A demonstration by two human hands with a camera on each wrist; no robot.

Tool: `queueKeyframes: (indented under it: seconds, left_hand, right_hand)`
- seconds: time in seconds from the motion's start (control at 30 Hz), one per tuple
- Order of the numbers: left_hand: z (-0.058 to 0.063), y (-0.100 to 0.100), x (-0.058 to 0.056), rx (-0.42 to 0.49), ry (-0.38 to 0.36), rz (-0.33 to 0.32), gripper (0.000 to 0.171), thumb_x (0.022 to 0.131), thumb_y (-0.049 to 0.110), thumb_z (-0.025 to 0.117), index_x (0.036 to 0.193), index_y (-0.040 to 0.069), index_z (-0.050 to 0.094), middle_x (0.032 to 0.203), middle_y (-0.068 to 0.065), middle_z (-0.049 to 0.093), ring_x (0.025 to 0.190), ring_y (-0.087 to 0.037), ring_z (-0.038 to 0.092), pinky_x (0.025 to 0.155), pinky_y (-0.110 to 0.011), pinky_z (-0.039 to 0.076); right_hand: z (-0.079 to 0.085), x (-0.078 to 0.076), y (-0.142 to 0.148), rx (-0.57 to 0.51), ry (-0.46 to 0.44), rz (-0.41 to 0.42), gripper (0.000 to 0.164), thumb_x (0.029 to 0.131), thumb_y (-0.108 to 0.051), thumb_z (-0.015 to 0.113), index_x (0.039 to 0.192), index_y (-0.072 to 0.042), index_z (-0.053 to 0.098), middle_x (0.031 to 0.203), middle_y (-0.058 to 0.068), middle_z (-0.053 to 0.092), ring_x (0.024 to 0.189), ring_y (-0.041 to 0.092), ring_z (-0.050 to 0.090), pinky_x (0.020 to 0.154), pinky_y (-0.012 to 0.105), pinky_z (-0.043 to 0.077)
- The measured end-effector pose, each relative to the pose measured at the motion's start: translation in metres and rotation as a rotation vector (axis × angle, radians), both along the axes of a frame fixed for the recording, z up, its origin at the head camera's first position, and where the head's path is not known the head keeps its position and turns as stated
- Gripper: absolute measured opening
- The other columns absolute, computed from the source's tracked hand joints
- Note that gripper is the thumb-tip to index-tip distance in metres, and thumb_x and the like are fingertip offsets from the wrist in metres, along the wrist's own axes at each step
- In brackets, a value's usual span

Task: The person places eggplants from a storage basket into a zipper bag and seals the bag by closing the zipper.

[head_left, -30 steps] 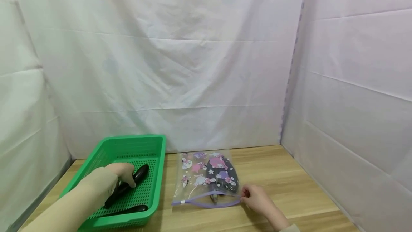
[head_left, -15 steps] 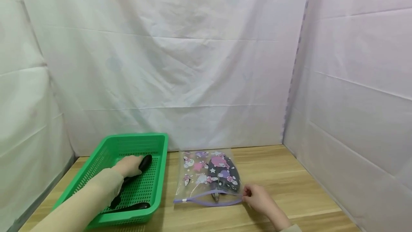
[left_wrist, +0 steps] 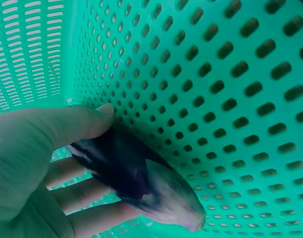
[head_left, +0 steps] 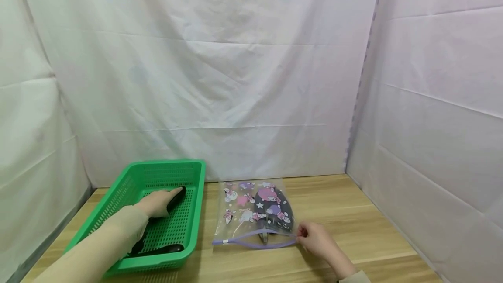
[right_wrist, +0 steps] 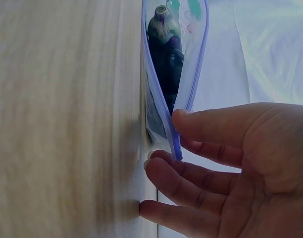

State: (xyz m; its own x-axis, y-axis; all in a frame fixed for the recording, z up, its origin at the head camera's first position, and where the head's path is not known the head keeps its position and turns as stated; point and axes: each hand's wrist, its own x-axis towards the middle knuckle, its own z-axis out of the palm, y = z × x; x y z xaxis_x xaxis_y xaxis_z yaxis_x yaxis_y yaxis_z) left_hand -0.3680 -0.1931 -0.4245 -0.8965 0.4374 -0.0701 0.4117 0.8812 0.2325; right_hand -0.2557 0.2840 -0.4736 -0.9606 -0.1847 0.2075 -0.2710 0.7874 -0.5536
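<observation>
My left hand (head_left: 156,204) is inside the green basket (head_left: 201,204) and grips a dark eggplant (head_left: 177,199). In the left wrist view the thumb and fingers wrap round this eggplant (left_wrist: 122,163), its pale stem end pointing away from the palm. Another slim dark eggplant (head_left: 167,249) lies at the basket's near end. To the right, a clear printed zip bag (head_left: 239,226) lies flat with its purple mouth parted. My right hand (head_left: 314,240) pinches the right corner of that mouth between thumb and fingers. Inside the bag, an eggplant (right_wrist: 166,64) has its stem towards the opening.
The wooden table (head_left: 338,204) carries basket and bag side by side. A white slider (head_left: 225,241) sits at the left end of the bag's zip. White cloth (head_left: 251,99) hangs behind the table and along both sides.
My left hand has shifted forward and slightly right inside the basket, along the eggplant's far end. The right hand keeps its pinch on the bag corner.
</observation>
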Motion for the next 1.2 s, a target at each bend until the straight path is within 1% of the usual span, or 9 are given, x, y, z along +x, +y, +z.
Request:
queueKeyframes:
  seconds: [0.1, 0.2, 0.27, 0.4, 0.63, 0.77, 1.0, 1.1, 1.2]
  left_hand:
    - [0.000, 0.000, 0.000, -0.001, 0.009, -0.005, 0.078, 0.078, -0.016, 0.065, 0.148, 0.002, 0.036, 0.114, -0.022, 0.060, 0.056, -0.017, 0.046, 0.048, -0.031, 0.034]
    - [-0.001, 0.000, 0.001, -0.018, 0.024, -0.012, 0.076, 0.078, -0.018, 0.064, 0.147, 0.004, 0.040, 0.119, -0.024, 0.058, 0.056, -0.018, 0.046, 0.048, -0.031, 0.032]
    - [-0.001, 0.000, 0.002, -0.035, 0.045, -0.022, 0.073, 0.078, -0.018, 0.063, 0.145, 0.005, 0.044, 0.123, -0.026, 0.057, 0.059, -0.018, 0.046, 0.048, -0.031, 0.032]
    - [0.001, 0.001, 0.003, -0.079, 0.098, -0.052, 0.068, 0.078, -0.018, 0.061, 0.140, 0.007, 0.051, 0.119, -0.025, 0.059, 0.064, -0.019, 0.046, 0.049, -0.032, 0.033]
    - [0.005, 0.004, 0.006, -0.100, 0.140, -0.067, 0.065, 0.078, -0.018, 0.060, 0.137, 0.009, 0.055, 0.109, -0.020, 0.062, 0.058, -0.018, 0.042, 0.047, -0.031, 0.030]
    - [0.008, 0.004, 0.007, -0.086, 0.120, -0.072, 0.063, 0.078, -0.016, 0.063, 0.137, 0.007, 0.055, 0.111, -0.020, 0.062, 0.061, -0.017, 0.044, 0.048, -0.031, 0.031]
    - [0.014, 0.001, 0.007, -0.043, 0.017, -0.041, 0.064, 0.078, -0.011, 0.068, 0.138, 0.004, 0.053, 0.123, -0.024, 0.059, 0.069, -0.018, 0.050, 0.052, -0.033, 0.035]
    - [0.017, 0.002, 0.006, -0.037, 0.009, -0.036, 0.065, 0.077, -0.009, 0.071, 0.138, 0.004, 0.053, 0.124, -0.024, 0.058, 0.075, -0.020, 0.053, 0.053, -0.033, 0.037]
    - [0.021, 0.004, 0.006, -0.031, 0.000, -0.035, 0.066, 0.076, -0.009, 0.071, 0.138, 0.004, 0.052, 0.124, -0.025, 0.058, 0.075, -0.021, 0.053, 0.054, -0.033, 0.037]
  right_hand:
    - [0.000, 0.000, 0.000, 0.001, 0.003, 0.002, 0.020, 0.075, -0.005, 0.076, 0.072, -0.014, 0.058, 0.067, -0.008, 0.053, 0.061, 0.009, 0.046, 0.056, 0.025, 0.041]
    - [-0.002, 0.000, 0.000, 0.000, 0.005, 0.008, 0.020, 0.075, -0.005, 0.075, 0.072, -0.014, 0.058, 0.067, -0.008, 0.053, 0.061, 0.009, 0.046, 0.056, 0.025, 0.041]
    - [-0.002, 0.000, 0.000, -0.001, 0.004, 0.010, 0.019, 0.074, -0.005, 0.075, 0.072, -0.014, 0.058, 0.068, -0.008, 0.053, 0.061, 0.008, 0.046, 0.056, 0.025, 0.041]
    - [-0.002, 0.000, 0.000, -0.007, -0.002, 0.009, 0.019, 0.075, -0.005, 0.075, 0.072, -0.014, 0.058, 0.067, -0.008, 0.053, 0.060, 0.009, 0.046, 0.055, 0.025, 0.041]
    - [0.000, 0.000, 0.000, -0.030, -0.022, 0.005, 0.018, 0.076, -0.004, 0.074, 0.073, -0.013, 0.058, 0.067, -0.006, 0.052, 0.059, 0.010, 0.046, 0.053, 0.026, 0.041]
    - [0.000, -0.001, 0.000, -0.028, -0.018, 0.009, 0.018, 0.076, -0.004, 0.074, 0.072, -0.013, 0.058, 0.066, -0.007, 0.052, 0.057, 0.009, 0.046, 0.053, 0.026, 0.041]
    - [0.000, -0.001, 0.000, -0.026, -0.021, 0.014, 0.018, 0.076, -0.004, 0.073, 0.073, -0.013, 0.058, 0.066, -0.007, 0.052, 0.058, 0.010, 0.046, 0.053, 0.026, 0.041]
    - [0.000, -0.001, 0.000, -0.031, -0.026, 0.013, 0.018, 0.077, -0.004, 0.073, 0.073, -0.013, 0.058, 0.066, -0.006, 0.052, 0.057, 0.010, 0.047, 0.053, 0.026, 0.041]
    - [0.000, -0.001, 0.000, -0.031, -0.029, 0.011, 0.018, 0.077, -0.004, 0.073, 0.073, -0.013, 0.058, 0.066, -0.006, 0.052, 0.057, 0.010, 0.046, 0.052, 0.026, 0.041]
